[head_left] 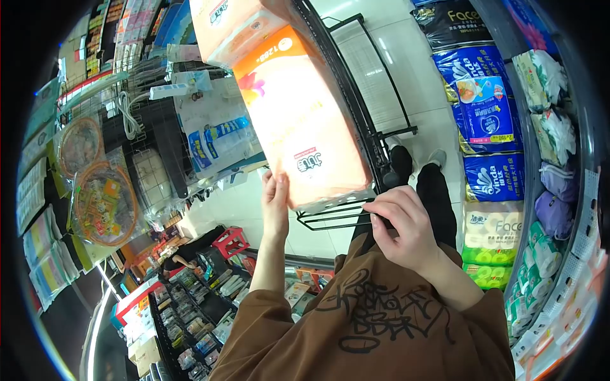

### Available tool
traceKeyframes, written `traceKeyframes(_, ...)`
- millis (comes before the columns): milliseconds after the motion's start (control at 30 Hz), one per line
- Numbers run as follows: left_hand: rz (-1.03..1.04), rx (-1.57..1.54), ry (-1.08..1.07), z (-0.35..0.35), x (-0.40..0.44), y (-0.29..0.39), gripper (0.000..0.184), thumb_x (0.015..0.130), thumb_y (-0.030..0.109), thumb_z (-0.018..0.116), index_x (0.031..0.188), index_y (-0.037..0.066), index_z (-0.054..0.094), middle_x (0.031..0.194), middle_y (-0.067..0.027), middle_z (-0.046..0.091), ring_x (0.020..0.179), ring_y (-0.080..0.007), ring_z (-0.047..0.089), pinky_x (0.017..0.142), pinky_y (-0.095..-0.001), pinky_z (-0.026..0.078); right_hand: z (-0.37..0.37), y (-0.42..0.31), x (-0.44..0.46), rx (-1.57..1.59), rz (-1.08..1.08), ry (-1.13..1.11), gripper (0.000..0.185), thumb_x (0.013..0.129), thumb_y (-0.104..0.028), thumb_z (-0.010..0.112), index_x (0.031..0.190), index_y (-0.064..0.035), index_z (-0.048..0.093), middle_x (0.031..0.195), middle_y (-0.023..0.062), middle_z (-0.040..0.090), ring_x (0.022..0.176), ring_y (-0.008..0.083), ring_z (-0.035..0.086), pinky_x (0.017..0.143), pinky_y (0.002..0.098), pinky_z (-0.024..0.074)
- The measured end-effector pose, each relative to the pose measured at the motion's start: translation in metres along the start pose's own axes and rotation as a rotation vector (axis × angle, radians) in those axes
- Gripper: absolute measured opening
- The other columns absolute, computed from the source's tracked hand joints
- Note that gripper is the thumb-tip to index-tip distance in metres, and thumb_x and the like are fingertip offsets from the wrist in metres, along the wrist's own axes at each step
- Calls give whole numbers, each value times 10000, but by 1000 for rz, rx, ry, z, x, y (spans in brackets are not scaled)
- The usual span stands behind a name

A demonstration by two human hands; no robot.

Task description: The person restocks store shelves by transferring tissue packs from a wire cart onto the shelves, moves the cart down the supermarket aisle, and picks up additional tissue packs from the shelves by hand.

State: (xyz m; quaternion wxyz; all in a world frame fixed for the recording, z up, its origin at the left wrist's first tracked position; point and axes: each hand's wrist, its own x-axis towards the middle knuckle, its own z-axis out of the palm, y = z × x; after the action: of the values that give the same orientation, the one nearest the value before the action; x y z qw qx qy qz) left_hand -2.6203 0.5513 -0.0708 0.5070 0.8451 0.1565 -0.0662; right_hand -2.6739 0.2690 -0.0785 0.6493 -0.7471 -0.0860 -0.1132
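Note:
A long orange and pale pink tissue pack (305,127) lies on a black wire rack (356,89). At its near left corner is my left hand (276,197), with its fingers against the pack's side. My right hand (400,222) is at the rack's near end, just beyond the pack's near right corner, its fingertips pinched at the black wire edge. What those fingertips hold is too small to make out. Beyond the orange pack, at the top, sits another pale pink pack (241,32).
Blue tissue packs (489,114) and green ones (489,241) are stacked on the right, beside a shelf with purple packages (554,213). Hanging goods and a wire grid stand on the left. A red basket (230,242) is at lower left. Legs of a person (438,197) show below the rack.

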Motion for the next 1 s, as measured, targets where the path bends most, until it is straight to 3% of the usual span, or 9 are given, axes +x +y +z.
traceKeyframes(67,-236,-360,-13,-9,-12,26,378,1025,199,495,1298,-62,513,1162,-83,614,1067,-138,575,950,-262,457,-7,-2,-3,33,-1,-6,271,727,7,655,996,-19,635,917,105,599,806,278,577,717,371,488)
traceKeyframes(200,-73,-275,18,-25,-60,81,380,1018,170,477,1323,-56,472,1228,-123,598,1115,-189,585,935,-313,490,-17,-20,-1,133,55,87,312,755,12,668,1061,10,610,923,134,613,787,291,585,708,352,506)
traceKeyframes(333,120,-331,101,-47,-106,78,378,1039,235,435,1346,15,450,1272,-158,564,1102,-273,599,938,-433,512,-27,-37,-2,283,219,-80,644,804,-168,720,1338,34,422,1240,207,491,1034,329,571,883,392,494)
traceKeyframes(500,427,-141,-125,-28,-91,64,550,1008,375,503,1329,-70,462,1314,-187,548,1148,-264,576,974,-409,469,-49,-38,-8,1005,510,-149,1276,690,-323,877,1522,5,-33,1544,165,198,1438,247,213,1163,402,231)
traceKeyframes(633,714,41,-412,69,-64,129,566,981,398,537,1240,-100,469,1449,-245,398,1279,-322,470,1051,-427,375,-94,-37,-31,932,593,136,996,705,-135,836,1471,7,215,1433,142,400,1316,222,412,1079,376,371)
traceKeyframes(700,697,-122,-582,110,-59,152,420,981,349,547,957,-65,611,1424,-290,398,1285,-404,447,1050,-459,346,-112,-43,-54,791,527,298,897,719,-105,810,1438,9,286,1388,135,452,1266,217,469,1049,369,404)
traceKeyframes(800,717,-506,-673,170,-61,176,279,1021,252,447,948,0,542,1447,-275,369,1328,-397,412,1056,-494,372,-135,-48,-78,717,351,622,803,743,-53,745,1426,-9,325,1322,127,524,1228,228,522,1015,377,454)
traceKeyframes(933,511,-427,-750,189,-72,162,161,1025,141,415,982,22,516,1420,-205,413,1297,-315,456,1034,-434,415,-183,-43,-97,509,280,1106,669,887,-139,657,1443,-12,306,1387,160,472,1282,281,480,1083,427,400)
traceKeyframes(1000,459,-357,-832,191,-77,142,153,1032,131,411,977,28,511,1401,-203,426,1288,-320,474,1042,-453,422,-207,-43,-94,853,1,1217,637,930,-191,613,1449,-8,291,1403,181,447,1307,319,449,1114,453,358)
